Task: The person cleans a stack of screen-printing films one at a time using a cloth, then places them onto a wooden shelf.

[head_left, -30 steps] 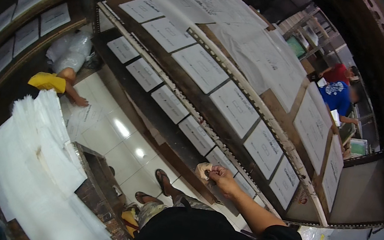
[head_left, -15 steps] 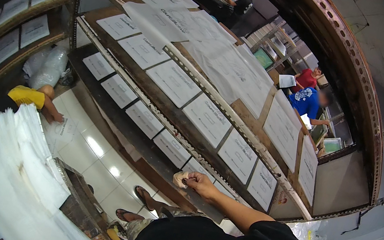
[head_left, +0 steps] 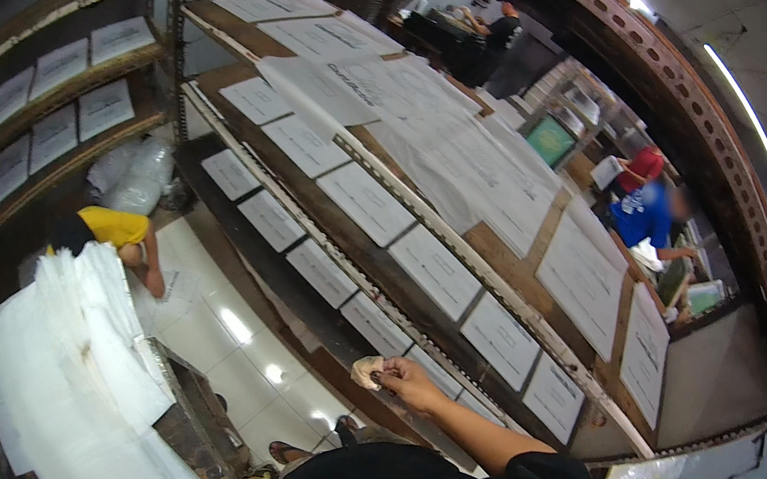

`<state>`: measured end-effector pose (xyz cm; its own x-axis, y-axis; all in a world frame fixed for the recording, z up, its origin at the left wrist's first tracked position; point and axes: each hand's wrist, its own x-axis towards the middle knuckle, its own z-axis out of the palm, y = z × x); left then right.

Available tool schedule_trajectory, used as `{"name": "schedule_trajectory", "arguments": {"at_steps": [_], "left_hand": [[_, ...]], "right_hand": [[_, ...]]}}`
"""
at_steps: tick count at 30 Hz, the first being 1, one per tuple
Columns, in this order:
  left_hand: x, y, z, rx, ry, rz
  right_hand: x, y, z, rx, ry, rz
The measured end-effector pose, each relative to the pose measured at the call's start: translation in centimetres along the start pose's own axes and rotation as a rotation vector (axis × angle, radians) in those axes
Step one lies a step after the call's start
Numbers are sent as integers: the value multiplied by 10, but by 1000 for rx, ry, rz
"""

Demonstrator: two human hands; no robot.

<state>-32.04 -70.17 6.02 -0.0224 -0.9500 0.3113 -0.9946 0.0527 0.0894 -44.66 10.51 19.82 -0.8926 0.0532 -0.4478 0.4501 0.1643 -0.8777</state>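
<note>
My right hand (head_left: 410, 386) reaches out over the front edge of the rack, its fingers closed on a crumpled beige piece of cloth or paper (head_left: 367, 371). Which of the two it is I cannot tell. A dark spot shows between thumb and fingers. Beyond the hand, white printed sheets (head_left: 434, 268) lie in rows on the brown shelf boards, and larger thin sheets (head_left: 421, 134) overlap on the top board. My left hand is out of the picture.
A tall stack of white sheets (head_left: 77, 371) stands at the lower left. Behind it a person in yellow (head_left: 117, 225) bends to the tiled floor (head_left: 225, 370). Another shelf rack (head_left: 49, 87) with sheets lines the left side. Several people work beyond the rack, including one in blue (head_left: 638, 219).
The view has shifted, so the rack and sheets sit farther right and lower. The person in yellow shows more fully. My right hand still grips the beige piece.
</note>
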Motion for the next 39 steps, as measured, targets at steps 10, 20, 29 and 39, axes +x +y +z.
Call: {"name": "schedule_trajectory", "arguments": {"at_steps": [10, 20, 29, 39], "left_hand": [[101, -57, -144, -109, 253, 112], [-45, 104, -307, -781, 396, 687], [-414, 175, -345, -1345, -821, 746], [-497, 165, -380, -1369, -1262, 797]], "right_hand": [[18, -42, -20, 521, -180, -93], [15, -86, -52, 817, -340, -257], [-1, -97, -76, 812, -398, -220], [-10, -78, -71, 946, -654, -143]]}}
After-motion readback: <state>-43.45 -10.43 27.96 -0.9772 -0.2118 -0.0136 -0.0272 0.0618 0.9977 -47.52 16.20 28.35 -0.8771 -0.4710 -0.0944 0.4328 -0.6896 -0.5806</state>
